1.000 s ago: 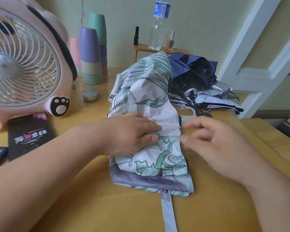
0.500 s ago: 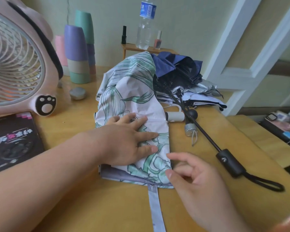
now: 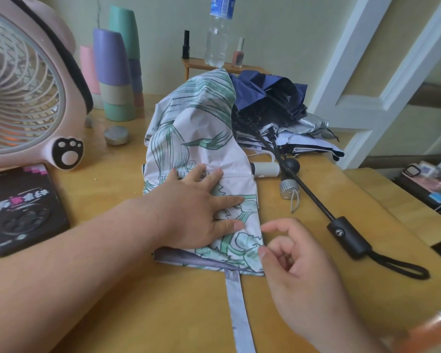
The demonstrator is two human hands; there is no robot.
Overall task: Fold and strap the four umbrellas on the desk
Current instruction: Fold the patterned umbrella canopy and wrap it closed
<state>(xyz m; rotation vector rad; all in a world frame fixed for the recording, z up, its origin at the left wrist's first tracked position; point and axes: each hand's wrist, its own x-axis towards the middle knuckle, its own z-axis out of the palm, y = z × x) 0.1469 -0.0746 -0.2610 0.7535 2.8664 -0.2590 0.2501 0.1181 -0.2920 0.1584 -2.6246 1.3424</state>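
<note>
Centrally on desk (image 3: pixel 163 314), printed umbrella (image 3: pixel 204 138) (white w/ green pattern) is laid part-folded, canopy bunched up at far end. L hand (image 3: pixel 196 212) is spread flat on near fabric, fingers straight, pressed down; nothing is gripped. R hand (image 3: pixel 298 266) is held just beside fabric's R edge, fingers loosely curled, nothing held; thumb-tip contact w/ cloth can't be told. Strap (image 3: pixel 239 314) is stretched from near hem toward viewer, flat on desk. Navy umbrella (image 3: pixel 270 98) is piled behind-R, its black handle (image 3: pixel 349 238) laid on desk R of hands. Silver/white canopies (image 3: pixel 306 138) are heaped beside it. Pink fan (image 3: pixel 23 93) & stacked cups (image 3: pixel 115 77) are set far L.
</note>
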